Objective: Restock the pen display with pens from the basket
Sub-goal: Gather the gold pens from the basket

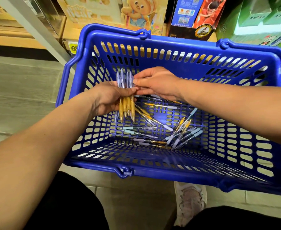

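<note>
Pens (126,97), a small bunch with yellow grips, sit upright in left hand (110,98), fingers curled round them, above blue basket (236,180). Right hand (156,83) pinches the bunch's top ends. More loose pens (178,135) lie scattered on basket floor. Boxes (191,15) on shelf behind.

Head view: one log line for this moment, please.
phase: gathering pens | left hand: holds bundle of pens | right hand: pinches bundle top | basket: loose pens inside
</note>
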A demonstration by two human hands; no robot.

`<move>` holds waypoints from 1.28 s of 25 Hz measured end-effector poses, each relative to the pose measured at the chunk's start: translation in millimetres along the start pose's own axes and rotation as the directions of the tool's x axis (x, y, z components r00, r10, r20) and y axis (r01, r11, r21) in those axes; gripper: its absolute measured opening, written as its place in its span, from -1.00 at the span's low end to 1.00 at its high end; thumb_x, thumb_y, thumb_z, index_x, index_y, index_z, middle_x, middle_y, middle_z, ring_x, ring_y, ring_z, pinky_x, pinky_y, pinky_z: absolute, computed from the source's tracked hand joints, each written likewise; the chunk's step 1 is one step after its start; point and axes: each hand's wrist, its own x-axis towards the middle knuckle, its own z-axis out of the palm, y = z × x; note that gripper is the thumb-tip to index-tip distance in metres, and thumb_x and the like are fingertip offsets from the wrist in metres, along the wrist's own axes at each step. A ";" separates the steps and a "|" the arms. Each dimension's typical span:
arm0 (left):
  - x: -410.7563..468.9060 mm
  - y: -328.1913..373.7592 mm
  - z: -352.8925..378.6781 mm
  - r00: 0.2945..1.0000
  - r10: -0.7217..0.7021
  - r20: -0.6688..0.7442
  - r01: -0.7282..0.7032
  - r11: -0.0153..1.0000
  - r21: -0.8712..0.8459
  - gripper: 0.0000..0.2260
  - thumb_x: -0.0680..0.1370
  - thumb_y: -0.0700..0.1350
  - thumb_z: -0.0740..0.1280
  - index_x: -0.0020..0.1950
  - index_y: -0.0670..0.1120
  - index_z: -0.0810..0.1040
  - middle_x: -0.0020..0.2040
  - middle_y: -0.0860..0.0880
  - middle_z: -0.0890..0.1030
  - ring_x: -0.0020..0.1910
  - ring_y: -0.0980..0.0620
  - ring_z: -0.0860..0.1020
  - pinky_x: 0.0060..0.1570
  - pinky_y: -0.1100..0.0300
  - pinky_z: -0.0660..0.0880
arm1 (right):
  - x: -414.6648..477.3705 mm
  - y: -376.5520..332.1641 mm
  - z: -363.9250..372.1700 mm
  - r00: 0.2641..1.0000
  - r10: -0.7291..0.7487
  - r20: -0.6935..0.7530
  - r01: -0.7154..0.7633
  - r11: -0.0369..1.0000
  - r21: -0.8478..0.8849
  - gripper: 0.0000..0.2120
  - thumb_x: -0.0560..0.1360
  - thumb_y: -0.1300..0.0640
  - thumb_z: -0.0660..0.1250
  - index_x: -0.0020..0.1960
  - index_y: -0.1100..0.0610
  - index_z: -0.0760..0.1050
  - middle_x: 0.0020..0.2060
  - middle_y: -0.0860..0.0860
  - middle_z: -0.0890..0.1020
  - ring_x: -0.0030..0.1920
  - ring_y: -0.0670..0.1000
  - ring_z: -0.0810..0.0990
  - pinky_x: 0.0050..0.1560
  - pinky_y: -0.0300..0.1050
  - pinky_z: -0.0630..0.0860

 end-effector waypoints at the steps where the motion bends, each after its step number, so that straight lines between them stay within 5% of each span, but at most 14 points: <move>1: -0.2 0.3 0.2 1.000 0.005 -0.004 -0.005 1.000 0.000 -0.71 0.47 -0.18 0.47 0.18 -0.19 0.65 -0.08 -0.14 0.74 -0.16 -0.01 0.73 -0.26 0.13 0.65 | 0.1 -0.4 1.1 1.000 -0.004 -0.002 0.004 1.000 0.020 -0.84 0.52 0.25 0.46 0.10 0.20 0.61 0.00 0.16 0.71 -0.02 0.02 0.74 -0.05 -0.17 0.67; 4: -0.1 2.5 -0.3 0.998 0.028 -0.047 -0.027 0.999 0.026 -0.72 0.49 -0.20 0.47 0.20 -0.19 0.64 -0.04 -0.14 0.74 -0.19 0.01 0.73 -0.31 0.15 0.63 | 3.9 6.2 -1.9 1.000 -0.007 -0.013 0.008 0.996 0.091 -0.88 0.54 0.23 0.45 0.07 0.18 0.62 -0.07 0.12 0.72 -0.08 -0.02 0.74 -0.06 -0.18 0.66; 6: -0.6 3.7 -2.2 0.997 0.031 -0.076 -0.028 0.999 0.038 -0.66 0.49 -0.19 0.48 0.25 -0.21 0.61 0.03 -0.17 0.72 -0.17 -0.01 0.72 -0.28 0.13 0.65 | 8.4 18.9 -8.8 0.999 -0.011 -0.050 -0.003 0.964 -0.266 -0.90 0.57 0.17 0.41 0.08 0.13 0.61 -0.10 0.05 0.72 -0.12 -0.05 0.72 -0.13 -0.23 0.64; 8: -1.5 4.3 -4.3 0.996 0.032 -0.085 -0.029 0.999 0.028 -0.63 0.47 -0.19 0.49 0.26 -0.22 0.59 0.01 -0.17 0.72 -0.18 -0.02 0.72 -0.28 0.13 0.65 | 14.4 41.1 -16.1 0.999 0.007 -0.037 -0.035 0.576 -0.817 -0.88 0.61 0.13 0.33 0.09 0.08 0.63 -0.02 -0.01 0.69 -0.05 -0.04 0.69 -0.10 -0.18 0.63; 10: -2.7 5.0 -5.3 0.996 0.040 -0.084 -0.039 0.999 0.012 -0.69 0.45 -0.17 0.49 0.17 -0.19 0.62 -0.05 -0.15 0.73 -0.19 -0.01 0.73 -0.31 0.14 0.63 | 20.6 68.0 -18.8 0.997 0.070 -0.016 -0.033 0.254 -0.967 -0.84 0.61 0.14 0.29 0.07 0.14 0.64 0.04 0.05 0.68 0.02 0.03 0.65 0.03 -0.09 0.63; 13: -3.1 6.3 -3.7 0.995 0.063 -0.082 -0.061 0.998 0.028 -0.87 0.52 -0.16 0.45 0.04 -0.14 0.65 -0.10 -0.10 0.73 -0.19 0.00 0.72 -0.30 0.12 0.64 | 22.4 99.3 -13.8 0.996 0.088 -0.024 -0.039 0.174 -0.984 -0.75 0.60 0.00 0.32 0.05 0.19 0.60 -0.01 0.10 0.64 -0.04 0.07 0.63 -0.01 -0.05 0.63; 18: -1.9 7.7 -2.0 0.996 0.013 -0.083 -0.012 1.000 0.017 -0.82 0.63 -0.18 0.33 0.21 -0.18 0.56 -0.05 -0.07 0.74 -0.15 0.03 0.73 -0.27 0.10 0.67 | 24.7 119.5 -1.7 1.000 -0.012 0.003 0.005 0.218 -0.976 -0.83 0.54 0.19 0.32 0.13 0.13 0.50 -0.01 0.11 0.57 -0.14 0.09 0.58 -0.25 -0.10 0.55; 22: -0.7 6.2 -1.1 0.997 -0.008 -0.071 0.009 1.000 0.014 -0.78 0.63 -0.18 0.33 0.25 -0.21 0.57 -0.05 -0.08 0.75 -0.13 0.05 0.73 -0.27 0.13 0.67 | 21.9 96.5 -7.9 0.993 0.115 0.009 -0.025 0.288 -0.957 -0.77 0.52 0.01 0.38 0.13 0.07 0.57 -0.04 -0.01 0.61 -0.11 -0.02 0.57 -0.25 -0.23 0.48; 24: 1.6 5.6 -1.1 0.997 -0.006 -0.073 0.007 1.000 0.008 -0.82 0.63 -0.18 0.34 0.19 -0.20 0.60 -0.02 -0.09 0.75 -0.09 0.04 0.73 -0.20 0.10 0.69 | 16.5 82.6 -15.4 0.984 0.174 0.050 -0.043 0.492 -0.869 -0.82 0.49 0.04 0.40 0.04 0.10 0.61 -0.15 0.00 0.71 -0.16 -0.08 0.66 -0.14 -0.15 0.63; 27: 3.8 4.6 0.8 0.996 0.003 -0.087 -0.001 1.000 0.023 -0.90 0.62 -0.19 0.35 0.04 -0.18 0.64 -0.01 -0.11 0.74 -0.10 0.04 0.72 -0.15 0.06 0.68 | 0.1 63.0 -15.7 0.968 0.188 0.167 -0.084 0.867 -0.491 -0.85 0.53 0.21 0.41 0.07 0.24 0.59 -0.15 0.07 0.74 -0.13 -0.04 0.73 0.01 -0.12 0.68; 30: 4.5 4.6 5.8 0.992 -0.009 -0.129 0.015 0.999 0.046 -0.86 0.62 -0.17 0.35 0.06 -0.21 0.66 -0.03 -0.14 0.72 -0.11 -0.01 0.70 -0.07 -0.01 0.67 | -12.5 47.2 -8.8 0.980 0.073 0.185 -0.044 0.986 -0.160 -0.81 0.55 0.29 0.41 0.15 0.28 0.58 -0.14 0.09 0.73 -0.13 0.01 0.73 -0.07 -0.20 0.65; 32: 5.3 5.2 9.4 0.987 -0.010 -0.158 0.013 1.000 0.019 -0.82 0.62 -0.17 0.35 0.16 -0.23 0.62 -0.10 -0.13 0.70 -0.18 -0.02 0.70 -0.22 0.02 0.68 | -18.8 42.2 -1.8 0.983 0.042 0.176 -0.027 0.996 -0.087 -0.81 0.55 0.30 0.40 0.16 0.26 0.59 -0.16 -0.03 0.75 -0.14 0.00 0.73 -0.07 -0.21 0.65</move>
